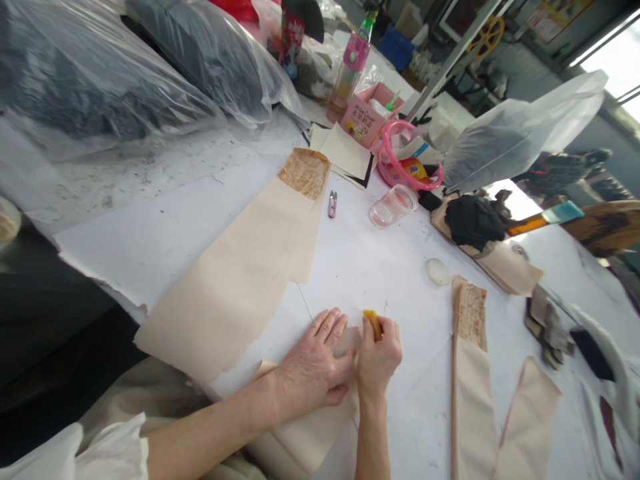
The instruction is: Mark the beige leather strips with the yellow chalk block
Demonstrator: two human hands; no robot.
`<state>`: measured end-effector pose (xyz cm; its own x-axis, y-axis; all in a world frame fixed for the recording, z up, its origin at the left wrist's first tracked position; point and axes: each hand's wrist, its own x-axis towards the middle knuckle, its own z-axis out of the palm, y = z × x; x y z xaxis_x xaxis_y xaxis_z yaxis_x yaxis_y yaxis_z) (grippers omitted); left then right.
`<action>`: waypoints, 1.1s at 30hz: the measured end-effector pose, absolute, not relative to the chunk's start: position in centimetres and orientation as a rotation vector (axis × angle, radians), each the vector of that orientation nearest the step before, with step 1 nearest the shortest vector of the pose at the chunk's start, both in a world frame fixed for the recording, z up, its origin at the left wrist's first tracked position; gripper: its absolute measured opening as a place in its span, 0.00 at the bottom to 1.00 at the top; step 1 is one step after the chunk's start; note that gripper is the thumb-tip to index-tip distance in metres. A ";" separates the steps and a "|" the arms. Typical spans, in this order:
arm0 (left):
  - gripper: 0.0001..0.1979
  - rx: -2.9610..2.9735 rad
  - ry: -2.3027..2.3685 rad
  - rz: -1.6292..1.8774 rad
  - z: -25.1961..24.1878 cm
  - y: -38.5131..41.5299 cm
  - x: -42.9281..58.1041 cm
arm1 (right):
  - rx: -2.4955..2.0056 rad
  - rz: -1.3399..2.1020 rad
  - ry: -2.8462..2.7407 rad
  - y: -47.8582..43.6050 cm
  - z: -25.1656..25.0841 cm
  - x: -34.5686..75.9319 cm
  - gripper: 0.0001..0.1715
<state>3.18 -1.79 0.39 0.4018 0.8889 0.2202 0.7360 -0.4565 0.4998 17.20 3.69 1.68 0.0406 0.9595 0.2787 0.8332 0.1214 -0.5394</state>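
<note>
Where your bench (360,260) meets the clutter at its far side, a clear cup (391,205) lies tipped over, and a pink basket (387,143) just behind it holds a yellow packet (411,168). Near them are a pink box (367,117) and a tall bottle (350,63) with a pink label. Big clear bags (100,73) of dark stuff fill the far left.

Your left hand (313,365) lies flat with its fingers slightly spread, pressing on a beige strip (310,437) at the near edge. Your right hand (379,357), touching it, pinches a small yellow piece (373,323) between thumb and fingers at that strip's far end. Whether the piece touches the strip is unclear.

A longer beige strip (240,273), matte with a mottled brown end, lies slanting to the left. Two more strips (469,373) lie to the right. Small snips (332,203) and a round translucent disc (438,271) rest on the white, scuffed top. The room behind is a crowded workshop, with daylight at the upper right.
</note>
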 end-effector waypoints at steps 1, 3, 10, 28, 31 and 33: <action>0.29 2.334 1.410 0.670 0.4 -1.8 3.2 | -1.726 0.279 -1.812 3.3 2.0 17.5 0.10; 0.29 2.332 1.411 0.673 0.3 -1.8 3.2 | -1.693 0.331 -1.873 2.3 2.7 18.2 0.09; 0.36 2.387 1.427 0.605 0.5 -1.8 3.3 | -1.643 0.470 -2.031 2.4 2.3 17.2 0.08; 0.35 2.369 1.461 0.609 0.3 -1.9 3.4 | -1.645 0.484 -1.986 3.6 1.9 16.4 0.07; 0.34 2.347 1.464 0.613 0.5 -1.9 3.2 | -1.675 0.379 -1.875 4.3 1.6 16.3 0.07; 0.31 2.322 1.462 0.622 0.5 -1.9 3.2 | -1.683 0.337 -1.809 4.0 1.9 16.9 0.08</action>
<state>3.18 -1.85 0.51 0.3791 0.9061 0.1879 0.7635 -0.4210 0.4897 16.89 3.96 1.93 0.0217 0.9615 0.2740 0.7983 0.1483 -0.5837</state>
